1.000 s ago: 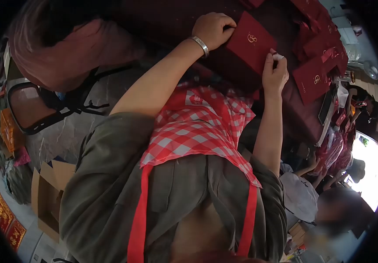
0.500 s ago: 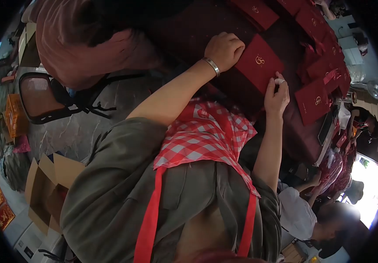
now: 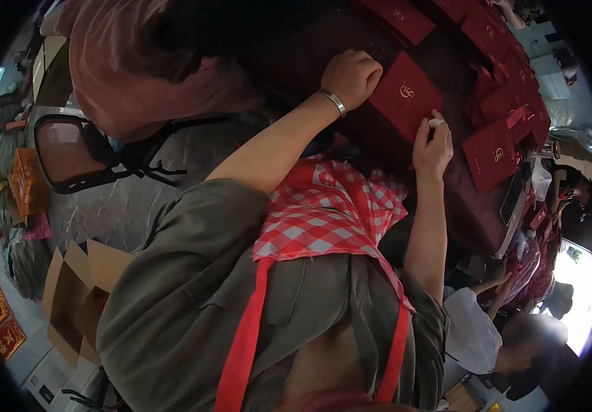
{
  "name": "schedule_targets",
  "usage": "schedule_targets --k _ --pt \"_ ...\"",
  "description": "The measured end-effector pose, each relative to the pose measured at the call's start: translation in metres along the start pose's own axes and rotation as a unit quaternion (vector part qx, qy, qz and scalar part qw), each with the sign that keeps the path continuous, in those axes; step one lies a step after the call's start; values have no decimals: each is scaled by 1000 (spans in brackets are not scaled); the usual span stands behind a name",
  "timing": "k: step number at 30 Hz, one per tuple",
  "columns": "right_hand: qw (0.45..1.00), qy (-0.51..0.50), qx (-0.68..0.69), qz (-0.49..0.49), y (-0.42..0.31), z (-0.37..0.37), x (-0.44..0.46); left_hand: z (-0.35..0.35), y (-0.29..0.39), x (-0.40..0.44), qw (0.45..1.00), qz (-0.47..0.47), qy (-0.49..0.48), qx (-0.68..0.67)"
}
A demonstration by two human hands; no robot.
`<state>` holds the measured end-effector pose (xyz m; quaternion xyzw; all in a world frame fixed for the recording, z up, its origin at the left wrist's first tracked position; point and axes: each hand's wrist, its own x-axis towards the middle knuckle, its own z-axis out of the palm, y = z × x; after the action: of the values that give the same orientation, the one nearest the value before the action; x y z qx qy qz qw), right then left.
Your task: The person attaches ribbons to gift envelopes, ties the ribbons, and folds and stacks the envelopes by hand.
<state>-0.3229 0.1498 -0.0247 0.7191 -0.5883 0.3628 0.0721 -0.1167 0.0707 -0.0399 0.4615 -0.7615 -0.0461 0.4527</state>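
Observation:
A dark red gift bag or box (image 3: pixel 405 93) with a gold emblem lies on the dark red tabletop before me; I cannot tell which kind it is. My left hand (image 3: pixel 353 77), with a metal bracelet at the wrist, is closed at its upper left edge, fingers curled and partly hidden. At the lower right edge, my right hand (image 3: pixel 433 147) has its fingers bent together against the same red piece. Something white is wrapped around one of its fingers. A similar red piece (image 3: pixel 493 156) with a gold emblem lies to the right of this hand.
More red pieces (image 3: pixel 519 113) with ribbons are piled along the right side of the table (image 3: pixel 471 213). A person in a pink top (image 3: pixel 145 75) is close on my left, near a black-framed chair (image 3: pixel 69 154). An open cardboard box (image 3: pixel 79 295) stands on the floor behind left.
Both hands stay almost in place on the red piece. The view has shifted slightly, with my torso and apron appearing a little further right.

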Motion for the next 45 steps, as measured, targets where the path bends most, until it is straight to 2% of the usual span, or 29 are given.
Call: schedule_targets --k 5,7,14,17,24,26,28,30,45 --pt "1000 1 -11 8 0 -1 -1 0 -1 -1 1000 3 -6 0" --pt "999 22 -10 -28 1 1 0 0 -1 0 1000 12 -12 15" --pt "1000 7 2 -3 4 2 0 4 -6 0 999 33 -10 22" --pt "1000 12 -4 -3 5 3 -1 -11 6 2 999 25 14 -22" --pt "1000 20 16 8 8 3 -3 5 6 -3 999 40 -25 -6" --pt "999 34 1 -22 6 4 0 -1 -6 3 998 49 -28 24" --pt "999 28 -13 -28 6 4 -1 -5 0 4 999 28 -16 11" --pt "1000 6 -5 11 -1 1 -1 -5 1 1 1000 21 -6 1" --pt "1000 -3 5 -6 -3 -3 1 1 3 -2 998 16 49 -31"
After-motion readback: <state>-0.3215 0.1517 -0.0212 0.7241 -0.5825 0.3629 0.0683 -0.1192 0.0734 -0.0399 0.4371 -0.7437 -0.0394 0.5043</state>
